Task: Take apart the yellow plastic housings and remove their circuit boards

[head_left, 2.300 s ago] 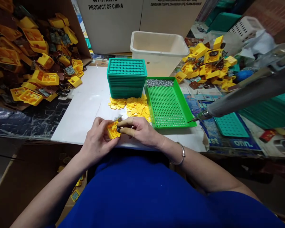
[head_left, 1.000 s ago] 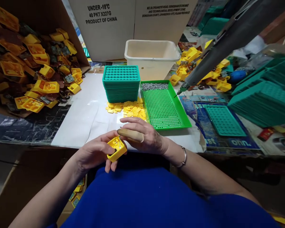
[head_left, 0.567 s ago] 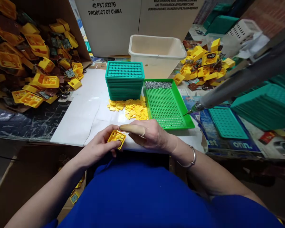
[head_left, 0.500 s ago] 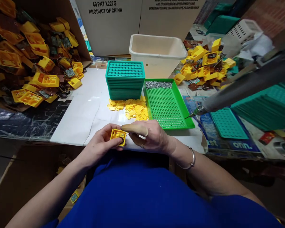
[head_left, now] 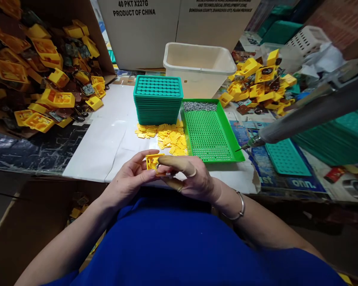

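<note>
My left hand (head_left: pixel 134 172) is closed round the left side of a small open yellow plastic casing (head_left: pixel 150 161), thumb along its near edge. Small parts show inside the casing, too small to name. My right hand (head_left: pixel 191 174) wears tan finger covers and is closed on the casing's right side, with its fingertips over the opening. A small round dark part (head_left: pixel 157 167) sits by those fingertips. Both hands are above the near edge of the white work surface (head_left: pixel 98 147), with loose flat yellow pieces (head_left: pixel 173 139) just beyond them.
A green perforated tray (head_left: pixel 209 131) with small metal pieces lies right of the yellow pieces. Behind stand stacked teal trays (head_left: pixel 158 103) and a white tub (head_left: pixel 197 75). A hanging screwdriver (head_left: pixel 268 135) reaches in from the right. Yellow casings fill a carton (head_left: pixel 106 39) at left.
The casing has moved slightly right and up and turned in my left hand. My right fingers have come down from above the casing onto its right side.
</note>
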